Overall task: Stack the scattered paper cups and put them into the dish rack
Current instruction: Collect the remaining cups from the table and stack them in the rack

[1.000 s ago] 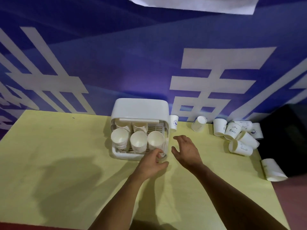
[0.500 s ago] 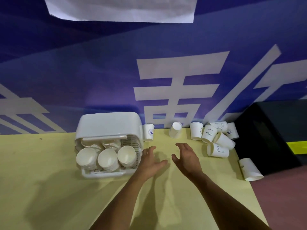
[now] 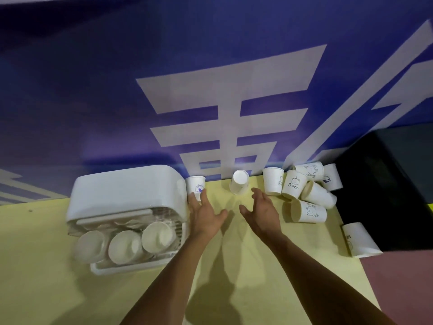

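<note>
A white dish rack point(image 3: 126, 195) with a raised lid stands on the yellow table; three cup stacks point(image 3: 125, 246) lie in its front row. My left hand point(image 3: 206, 214) is open, fingertips at an upright paper cup point(image 3: 195, 186) beside the rack. My right hand point(image 3: 262, 212) is open and empty, just below an upside-down cup point(image 3: 239, 185). Several loose cups point(image 3: 304, 193), upright and tipped, cluster at the back right. One more cup point(image 3: 358, 240) lies at the table's right edge.
The yellow table point(image 3: 46, 277) ends on the right, where a reddish floor shows. A black box point(image 3: 398, 184) stands beyond the right edge. A blue banner wall with white characters runs along the back.
Both hands have moved away from the rack's front toward the back of the table. The left hand has reached the cup beside the rack. The view has shifted right.
</note>
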